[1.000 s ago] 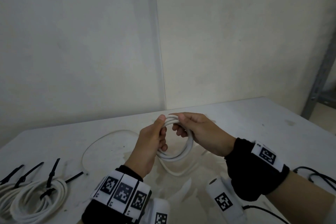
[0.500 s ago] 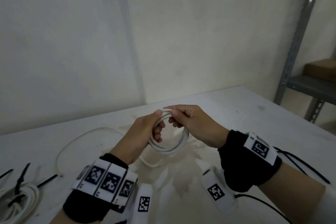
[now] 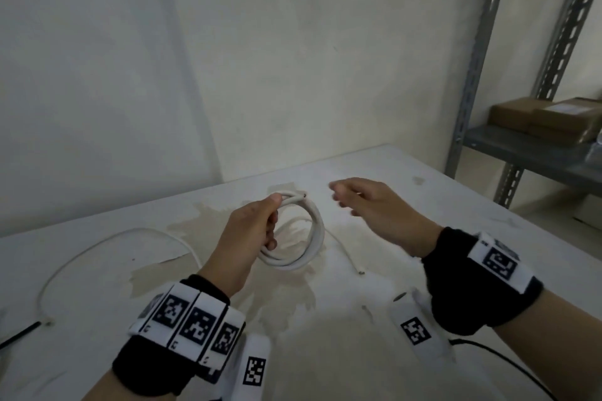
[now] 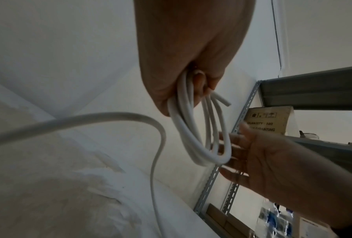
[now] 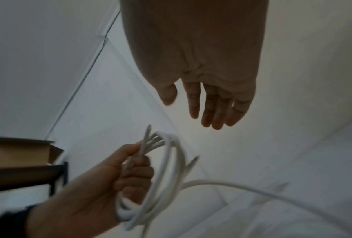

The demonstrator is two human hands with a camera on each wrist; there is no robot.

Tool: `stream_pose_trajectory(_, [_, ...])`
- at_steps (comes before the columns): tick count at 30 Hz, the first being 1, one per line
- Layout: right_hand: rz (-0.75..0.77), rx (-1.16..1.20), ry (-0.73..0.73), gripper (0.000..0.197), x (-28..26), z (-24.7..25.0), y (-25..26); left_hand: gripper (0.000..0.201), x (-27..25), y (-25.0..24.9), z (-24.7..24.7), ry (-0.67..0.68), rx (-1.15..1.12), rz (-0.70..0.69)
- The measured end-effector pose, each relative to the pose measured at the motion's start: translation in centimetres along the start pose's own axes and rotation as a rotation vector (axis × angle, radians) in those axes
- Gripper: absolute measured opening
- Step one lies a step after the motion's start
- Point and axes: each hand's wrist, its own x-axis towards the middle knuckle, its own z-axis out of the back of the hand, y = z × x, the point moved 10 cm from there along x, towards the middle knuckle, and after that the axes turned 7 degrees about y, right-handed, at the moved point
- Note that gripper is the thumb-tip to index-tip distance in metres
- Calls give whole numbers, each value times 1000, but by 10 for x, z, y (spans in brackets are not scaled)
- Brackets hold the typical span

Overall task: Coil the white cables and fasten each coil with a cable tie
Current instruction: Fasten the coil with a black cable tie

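A coil of white cable [image 3: 309, 238] hangs upright above the table, with several loops. My left hand [image 3: 257, 228] grips the coil's top, thumb over the strands, and a cut end [image 3: 301, 195] sticks out past the thumb. The same coil [image 4: 199, 141] shows in the left wrist view, and in the right wrist view the coil [image 5: 167, 173] sits in that left hand [image 5: 122, 173]. My right hand [image 3: 358, 202] hovers just right of the coil, fingers straight and holding nothing; its fingers [image 5: 211, 109] point down. A second loose white cable [image 3: 107, 244] lies curved on the table to the left.
The white table [image 3: 456, 205] has stained patches under my hands. A cable tail end [image 3: 358, 270] lies right of the coil. A black cable tie tip [image 3: 19, 334] shows at the left edge. A metal shelf [image 3: 527, 146] with cardboard boxes [image 3: 547, 117] stands at the right.
My right hand has let go of the coil and moved away to the right with its fingers spread. The left hand keeps holding the coil. My head has turned right.
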Motion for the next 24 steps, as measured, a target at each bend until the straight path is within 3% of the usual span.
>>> stream_pose_trajectory(5, [-254, -521, 0, 28, -15, 58, -75, 27, 6, 9, -10, -20, -1, 23])
stream_pose_trajectory(11, [-613, -962, 241, 31, -30, 84, -143, 33, 16, 16, -16, -40, 12, 27])
stream_pose_trajectory(13, [-676, -1020, 288, 14, -30, 82, -153, 31, 19, 17, -16, -49, -10, 32])
stream_pose_trajectory(14, [-684, -1033, 292, 4, -28, 80, -153, 30, 20, 18, -15, -53, -20, 33])
stream_pose_trajectory(16, [-684, -1032, 263, 29, -20, 75, -154, 30, 21, 18, -13, -60, -29, 33])
stream_pose_trajectory(17, [-679, -1025, 258, 32, -16, 73, -155, 30, 21, 18, -11, -63, -27, 32])
stream_pose_trajectory(20, [-557, -993, 154, 12, 2, 69, -137, 33, 23, 17, -5, -76, -24, 22])
stream_pose_trajectory(24, [-347, -635, -104, 15, 22, 73, -96, 39, 28, 9, 6, -114, -43, 14])
